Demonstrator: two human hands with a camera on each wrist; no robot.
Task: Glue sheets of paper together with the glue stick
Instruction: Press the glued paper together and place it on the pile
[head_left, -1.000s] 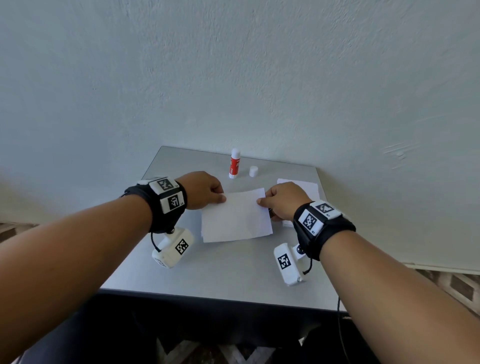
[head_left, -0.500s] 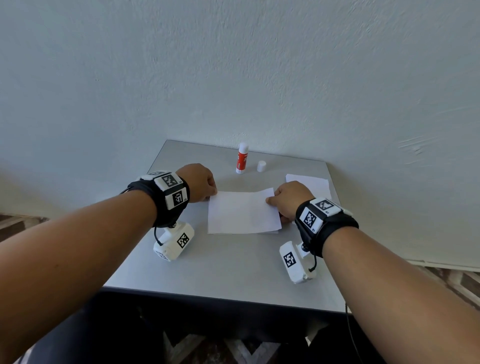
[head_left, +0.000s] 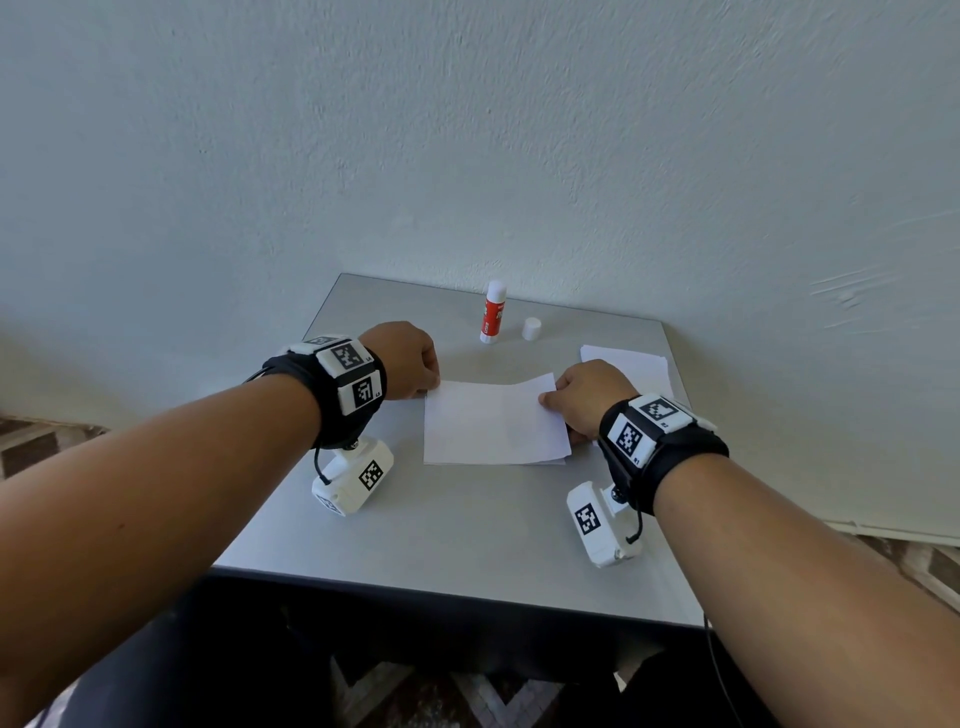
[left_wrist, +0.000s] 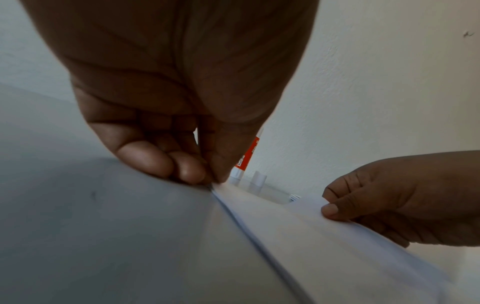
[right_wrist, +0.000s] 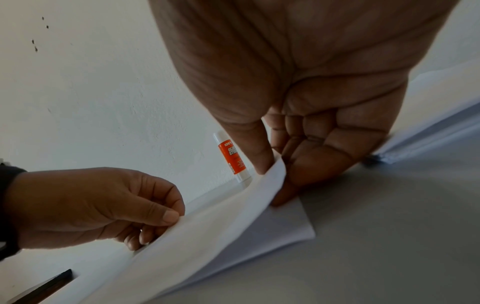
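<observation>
A white top sheet (head_left: 493, 421) lies over a second sheet (right_wrist: 293, 224) on the grey table (head_left: 457, 519). My left hand (head_left: 434, 387) pinches the top sheet's far left corner, thumb against fingers (left_wrist: 210, 181). My right hand (head_left: 548, 397) pinches the far right corner (right_wrist: 275, 170) and holds that edge slightly raised above the lower sheet. The red and white glue stick (head_left: 492, 312) stands uncapped near the wall, behind the sheets. Its white cap (head_left: 531, 328) stands just to its right.
A small stack of white paper (head_left: 631, 366) lies at the table's far right, behind my right hand. The wall (head_left: 519, 156) runs along the table's far and right edges. The table's front edge (head_left: 441, 587) is near my forearms.
The top sheet has come down from a tilted hold to lie squarely over the lower sheet. Both hands have shifted outward to its far corners.
</observation>
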